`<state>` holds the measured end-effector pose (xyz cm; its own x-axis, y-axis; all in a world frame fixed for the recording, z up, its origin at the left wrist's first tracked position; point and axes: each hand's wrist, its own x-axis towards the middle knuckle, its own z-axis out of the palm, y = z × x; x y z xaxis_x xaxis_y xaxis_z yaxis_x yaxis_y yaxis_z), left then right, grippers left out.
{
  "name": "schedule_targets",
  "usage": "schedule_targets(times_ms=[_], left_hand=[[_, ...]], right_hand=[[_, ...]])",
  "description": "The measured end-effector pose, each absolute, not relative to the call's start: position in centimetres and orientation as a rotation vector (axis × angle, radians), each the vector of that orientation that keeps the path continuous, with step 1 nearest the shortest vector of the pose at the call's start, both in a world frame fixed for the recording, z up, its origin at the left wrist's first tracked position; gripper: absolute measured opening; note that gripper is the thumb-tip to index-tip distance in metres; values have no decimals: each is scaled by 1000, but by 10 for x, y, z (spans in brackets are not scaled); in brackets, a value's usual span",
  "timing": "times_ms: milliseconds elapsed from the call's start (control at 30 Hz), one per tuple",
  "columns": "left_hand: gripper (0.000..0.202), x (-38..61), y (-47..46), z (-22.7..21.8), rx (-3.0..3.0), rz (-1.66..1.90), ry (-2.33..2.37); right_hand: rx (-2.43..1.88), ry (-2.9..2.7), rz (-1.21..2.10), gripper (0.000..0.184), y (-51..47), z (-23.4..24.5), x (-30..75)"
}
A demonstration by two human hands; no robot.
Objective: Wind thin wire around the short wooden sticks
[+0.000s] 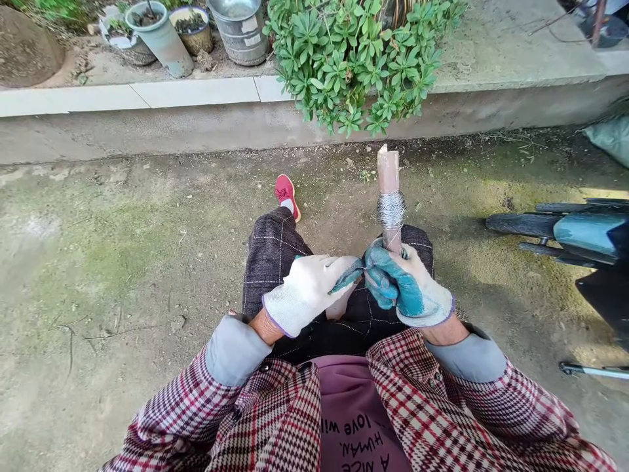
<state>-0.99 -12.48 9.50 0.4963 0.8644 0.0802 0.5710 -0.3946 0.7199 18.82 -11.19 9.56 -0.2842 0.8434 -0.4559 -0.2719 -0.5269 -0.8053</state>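
Note:
My right hand (405, 282), in a white work glove with a teal coated palm, is wrapped round the lower end of a wooden stick (388, 172). The stick stands nearly upright, and a thick coil of thin silvery wire (391, 211) is wound about its middle. My left hand (317, 285), gloved alike, is closed in a pinch beside the right fingers. A short dark bit, perhaps wire, shows between the two hands, too small to make out. Both hands are above my lap.
A concrete ledge (196, 128) runs across the back, carrying a leafy plant (354, 65), a metal bucket (240, 33) and flower pots (162, 42). On the right are a wheeled thing's black tyre (521, 225) and a pale sack (609, 139). Bare mossy ground lies around my feet.

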Motion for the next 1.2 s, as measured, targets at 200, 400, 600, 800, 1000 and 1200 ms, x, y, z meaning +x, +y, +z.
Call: schedule_targets(times_ms=[200, 400, 600, 800, 1000, 1200], left_hand=[[18, 0, -127, 111, 1376, 763, 1105], [12, 4, -119, 103, 986, 951, 1118], [22, 1, -119, 100, 875, 914, 1165], [35, 0, -131, 106, 1440, 893, 1150], [22, -8, -133, 103, 1814, 862, 1124], [26, -14, -128, 95, 2339, 760, 1148]], right_hand=[[-1184, -851, 1846, 44, -116, 96, 188], [-1118, -836, 1818, 40, -121, 99, 186], [-1099, -783, 1818, 42, -117, 107, 188], [-1114, -805, 1836, 43, -117, 102, 189], [-1071, -813, 1844, 47, -118, 100, 189], [-1066, -737, 1863, 46, -117, 106, 186]])
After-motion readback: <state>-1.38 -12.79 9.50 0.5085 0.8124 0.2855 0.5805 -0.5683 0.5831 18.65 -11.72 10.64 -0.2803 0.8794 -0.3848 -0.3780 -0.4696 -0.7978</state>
